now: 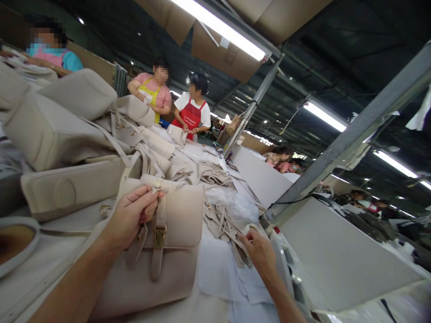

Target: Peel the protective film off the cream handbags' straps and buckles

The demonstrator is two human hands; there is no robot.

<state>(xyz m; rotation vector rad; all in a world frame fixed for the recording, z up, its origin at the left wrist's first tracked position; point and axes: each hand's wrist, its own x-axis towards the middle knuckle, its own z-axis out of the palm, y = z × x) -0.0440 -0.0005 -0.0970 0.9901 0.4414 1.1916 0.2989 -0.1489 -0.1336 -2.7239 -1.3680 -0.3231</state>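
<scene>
A beige handbag (180, 220) with a front flap, buckle strap and gold-coloured clasp (159, 237) lies in front of me. At its top edge my left hand (139, 206) is closed, pinching a small white scrap (155, 190) between thumb and fingers. Just right of the bag, a heap of thin beige straps (224, 220) rests on the table. My right hand (259, 251) reaches into the near end of that heap, fingers bent and fingertips closed at a strap end. Part of the bag's left side is hidden behind my left forearm.
More beige bags (72, 188) are piled on the left, beside a round bowl-like container (16, 244). Clear plastic (232, 202) and white sheets (218, 269) lie on the right. A slanted metal post (353, 130) and grey panel (346, 255) bound the right side. Co-workers (191, 112) stand farther back.
</scene>
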